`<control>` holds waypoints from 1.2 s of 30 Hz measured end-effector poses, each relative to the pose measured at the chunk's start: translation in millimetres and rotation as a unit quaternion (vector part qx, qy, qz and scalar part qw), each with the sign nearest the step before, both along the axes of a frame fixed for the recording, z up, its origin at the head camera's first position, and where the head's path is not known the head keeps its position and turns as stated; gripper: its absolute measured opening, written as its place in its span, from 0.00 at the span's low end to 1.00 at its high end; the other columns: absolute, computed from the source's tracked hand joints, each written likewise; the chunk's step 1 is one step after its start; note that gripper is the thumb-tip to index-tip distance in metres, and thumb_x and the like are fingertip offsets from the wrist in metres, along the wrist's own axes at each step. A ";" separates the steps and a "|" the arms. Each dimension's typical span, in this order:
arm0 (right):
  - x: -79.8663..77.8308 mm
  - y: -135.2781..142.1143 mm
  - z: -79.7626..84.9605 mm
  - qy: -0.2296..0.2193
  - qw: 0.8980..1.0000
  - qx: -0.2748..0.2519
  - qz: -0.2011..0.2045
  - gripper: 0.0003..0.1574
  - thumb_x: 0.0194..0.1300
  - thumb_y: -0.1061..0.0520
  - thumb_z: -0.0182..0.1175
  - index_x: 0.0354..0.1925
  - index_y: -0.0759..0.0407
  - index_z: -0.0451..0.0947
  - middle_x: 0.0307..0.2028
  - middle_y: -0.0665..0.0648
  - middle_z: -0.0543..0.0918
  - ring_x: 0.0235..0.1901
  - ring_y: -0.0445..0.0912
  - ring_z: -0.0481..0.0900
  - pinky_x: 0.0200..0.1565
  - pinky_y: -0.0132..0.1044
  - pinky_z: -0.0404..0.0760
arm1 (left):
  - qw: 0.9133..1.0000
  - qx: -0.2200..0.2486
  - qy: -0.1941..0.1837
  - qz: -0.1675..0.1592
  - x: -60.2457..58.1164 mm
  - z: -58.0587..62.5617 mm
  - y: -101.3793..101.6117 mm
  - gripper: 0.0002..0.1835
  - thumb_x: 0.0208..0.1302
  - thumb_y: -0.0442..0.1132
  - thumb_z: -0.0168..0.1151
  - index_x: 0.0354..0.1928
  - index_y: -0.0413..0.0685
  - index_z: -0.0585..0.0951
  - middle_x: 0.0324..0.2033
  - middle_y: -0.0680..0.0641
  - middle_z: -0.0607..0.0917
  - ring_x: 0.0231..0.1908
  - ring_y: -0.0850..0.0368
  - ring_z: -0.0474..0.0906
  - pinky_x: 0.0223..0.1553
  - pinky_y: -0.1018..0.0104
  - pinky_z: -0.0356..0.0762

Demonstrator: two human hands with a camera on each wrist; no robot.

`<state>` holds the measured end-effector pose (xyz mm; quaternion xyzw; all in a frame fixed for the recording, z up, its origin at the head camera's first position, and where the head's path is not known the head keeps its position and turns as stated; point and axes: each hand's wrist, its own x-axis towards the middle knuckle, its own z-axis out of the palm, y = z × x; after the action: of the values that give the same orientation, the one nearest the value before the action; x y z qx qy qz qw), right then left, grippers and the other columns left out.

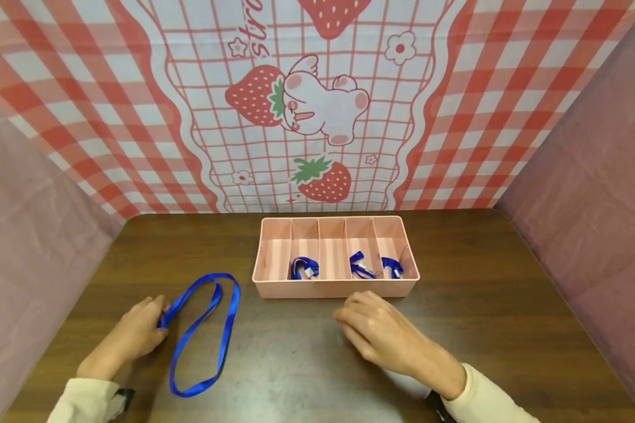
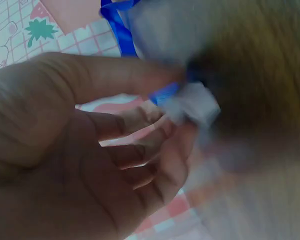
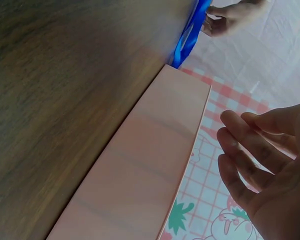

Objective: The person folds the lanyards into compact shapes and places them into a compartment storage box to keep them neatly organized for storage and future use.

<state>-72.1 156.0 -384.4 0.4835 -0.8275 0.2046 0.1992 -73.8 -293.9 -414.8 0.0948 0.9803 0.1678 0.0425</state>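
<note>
A blue ribbon lanyard [image 1: 228, 330] lies in a long loop on the left part of the table. At its end my left hand [image 1: 132, 330] pinches it between thumb and fingers. In the left wrist view a whitish fitting [image 2: 197, 102], blurred, shows at the fingertips beside the blue ribbon [image 2: 121, 32]. My right hand [image 1: 383, 332] hovers just in front of the pink tray [image 1: 336, 289], its fingers loosely bent and holding nothing. That relaxed right hand [image 3: 262, 160] also shows beside the tray's side wall [image 3: 140, 145] in the right wrist view.
The tray has several compartments in a row. Blue bundled lanyards sit in the second [image 1: 308, 263], fourth [image 1: 357, 258] and fifth [image 1: 391, 264] from the left. Behind the wooden table [image 1: 455, 258] hangs a strawberry-print cloth [image 1: 381, 117]; pinkish cloth [image 1: 582, 176] flanks both sides.
</note>
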 end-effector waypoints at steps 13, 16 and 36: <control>4.2 -1.8 4.6 0.004 1.000 0.016 0.016 0.08 0.70 0.61 0.56 0.41 0.58 0.83 0.35 0.48 0.83 0.39 0.42 0.78 0.46 0.37 0.76 | 0.977 0.034 0.196 -0.072 8.9 29.8 41.1 0.11 0.53 0.22 0.69 0.35 0.41 0.81 0.26 0.52 0.76 0.25 0.60 0.70 0.23 0.60 0.72; 7.4 -7.8 10.1 -0.001 1.000 0.010 0.015 0.11 0.70 0.61 0.55 0.47 0.59 0.82 0.37 0.49 0.83 0.41 0.42 0.78 0.48 0.37 0.76 | 0.962 0.052 0.234 -0.131 14.5 43.6 70.5 0.15 0.54 0.22 0.68 0.43 0.40 0.82 0.29 0.54 0.79 0.27 0.64 0.72 0.25 0.66 0.75; -10.2 -37.4 40.7 -0.208 0.965 -0.139 0.079 0.11 0.71 0.60 0.61 0.50 0.56 0.82 0.46 0.47 0.86 0.47 0.39 0.83 0.48 0.33 0.81 | 0.910 0.239 0.176 -0.291 14.6 98.5 194.8 0.15 0.68 0.29 0.62 0.52 0.45 0.72 0.44 0.51 0.85 0.45 0.63 0.84 0.45 0.71 0.81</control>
<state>-82.3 118.6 -343.8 0.4615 -0.7732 0.4290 0.0713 -59.2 -99.1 -316.2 0.4112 0.8315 0.3577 -0.1073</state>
